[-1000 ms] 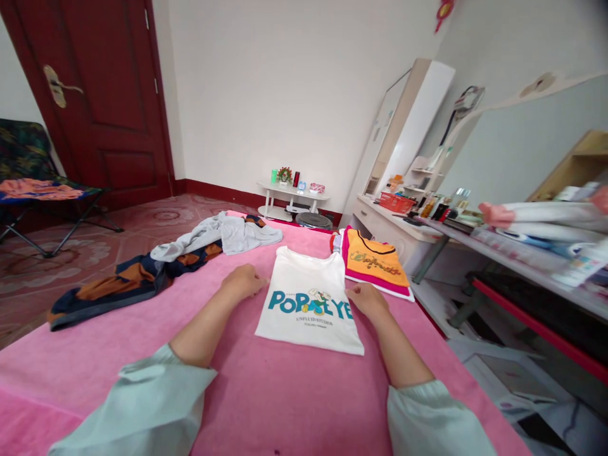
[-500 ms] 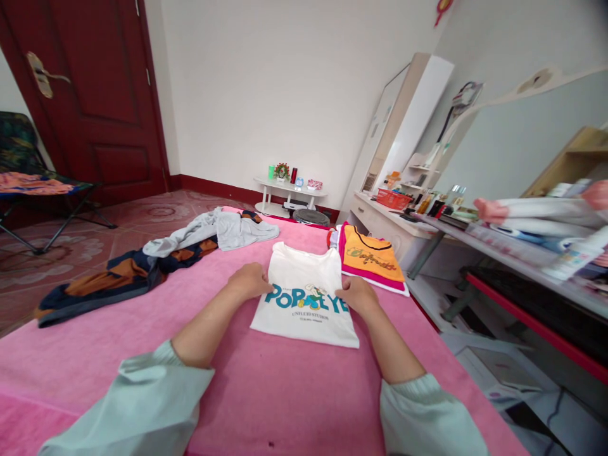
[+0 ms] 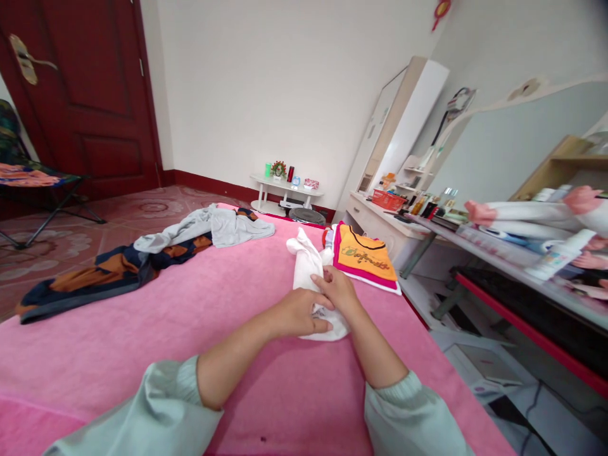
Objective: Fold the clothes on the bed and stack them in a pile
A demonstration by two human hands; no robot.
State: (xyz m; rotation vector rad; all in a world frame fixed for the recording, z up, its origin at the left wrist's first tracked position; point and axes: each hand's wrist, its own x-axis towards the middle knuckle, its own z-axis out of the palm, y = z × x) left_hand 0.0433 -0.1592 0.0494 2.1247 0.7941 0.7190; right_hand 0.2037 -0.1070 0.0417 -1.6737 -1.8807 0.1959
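Note:
A white T-shirt (image 3: 307, 269) lies on the pink bed cover, doubled over lengthwise into a narrow, slightly rumpled strip. Over its lower part is my left hand (image 3: 300, 311), thumb and fingers curled about the folded cloth. My right hand (image 3: 338, 290) grips the shirt's right side, its fingertips close to those of the left. Most of the print is hidden by the fold and my hands. Just beyond, to the right, sits a stack of folded shirts with an orange T-shirt (image 3: 368, 256) on top.
A grey garment (image 3: 242, 228) and a navy-and-brown garment (image 3: 123, 272) lie loosely along the bed's left side. The pink bed cover (image 3: 190, 329) spreads beneath everything. On the right stands a cluttered dressing table (image 3: 494, 253); a low white stand (image 3: 285, 183) is by the wall.
My left hand has carried the shirt's left side over to the right, folding it in half and covering the print. Both hands are now close together; the view has shifted slightly.

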